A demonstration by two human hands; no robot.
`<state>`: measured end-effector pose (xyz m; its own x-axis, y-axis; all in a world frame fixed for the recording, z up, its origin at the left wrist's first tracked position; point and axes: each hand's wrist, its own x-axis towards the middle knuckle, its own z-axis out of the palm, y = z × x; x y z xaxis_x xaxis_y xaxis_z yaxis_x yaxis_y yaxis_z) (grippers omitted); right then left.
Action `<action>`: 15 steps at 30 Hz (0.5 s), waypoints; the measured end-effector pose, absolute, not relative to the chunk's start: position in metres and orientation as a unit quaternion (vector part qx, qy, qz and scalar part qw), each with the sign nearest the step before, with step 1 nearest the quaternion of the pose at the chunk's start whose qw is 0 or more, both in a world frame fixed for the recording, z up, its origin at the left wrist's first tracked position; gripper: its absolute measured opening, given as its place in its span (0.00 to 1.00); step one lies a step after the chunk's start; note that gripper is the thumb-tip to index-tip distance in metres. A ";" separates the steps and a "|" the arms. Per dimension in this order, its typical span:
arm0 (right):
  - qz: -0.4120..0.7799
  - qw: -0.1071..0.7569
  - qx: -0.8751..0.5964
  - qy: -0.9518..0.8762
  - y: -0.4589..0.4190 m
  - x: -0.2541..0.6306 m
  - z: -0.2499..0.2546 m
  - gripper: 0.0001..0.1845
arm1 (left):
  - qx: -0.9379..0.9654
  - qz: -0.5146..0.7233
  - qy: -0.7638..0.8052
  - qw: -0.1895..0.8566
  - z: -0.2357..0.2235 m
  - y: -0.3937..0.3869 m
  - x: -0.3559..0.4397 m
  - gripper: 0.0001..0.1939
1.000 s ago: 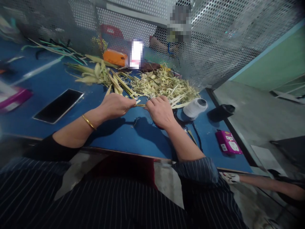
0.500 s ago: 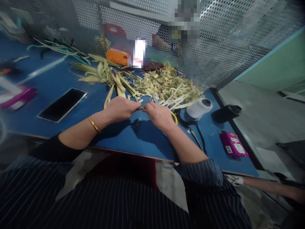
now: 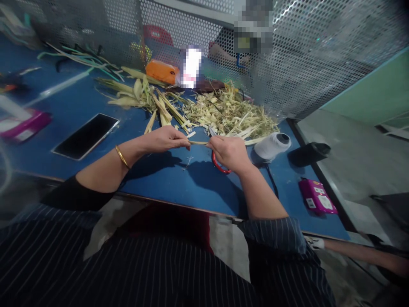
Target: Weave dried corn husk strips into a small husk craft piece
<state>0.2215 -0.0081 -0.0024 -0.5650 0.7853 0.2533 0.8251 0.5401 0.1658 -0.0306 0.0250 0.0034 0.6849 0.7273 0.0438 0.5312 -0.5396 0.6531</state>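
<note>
A thin pale strip of dried husk (image 3: 200, 143) stretches between my two hands, just above the blue table. Pinched on its left end is my left hand (image 3: 168, 138), a gold bangle on the wrist. My right hand (image 3: 229, 150) grips the other end with closed fingers. Under the right hand lie scissors (image 3: 220, 165), their red handle loop and part of the blade showing, the rest covered. Some white thread bits (image 3: 189, 161) lie on the table below the strip. Behind the hands spreads a heap of shredded husk (image 3: 230, 108), with longer dried husk leaves (image 3: 137, 94) to its left.
A phone (image 3: 85, 135) lies at left. White thread spool (image 3: 273, 147), black spool (image 3: 308, 153) and purple box (image 3: 318, 196) stand at right. An orange packet (image 3: 161, 71) and a bright blurred screen (image 3: 191, 68) are before the perforated metal screen (image 3: 303, 55). Another person's arm (image 3: 361, 251) shows at lower right.
My hands have moved apart, the right one shifting rightward, so a longer length of strip shows between them. The scissors' red loop has come into sight. The view has shifted slightly.
</note>
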 end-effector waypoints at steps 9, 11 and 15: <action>-0.141 0.090 -0.469 -0.867 -0.005 0.230 0.000 0.24 | 0.789 0.166 0.413 0.422 0.009 0.023 -0.037 0.16; -0.154 0.086 -0.467 -0.866 -0.005 0.230 0.000 0.24 | 0.758 0.182 0.443 0.442 0.007 0.024 -0.036 0.13; -0.178 0.093 -0.467 -0.861 -0.004 0.232 -0.001 0.24 | 0.693 0.265 0.491 0.456 0.002 0.027 -0.032 0.10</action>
<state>0.2322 -0.0045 -0.0014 -0.5461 0.7716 0.3262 0.8377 0.4997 0.2205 -0.0320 0.0269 0.0018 0.3776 0.9224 -0.0816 0.4393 -0.1009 0.8926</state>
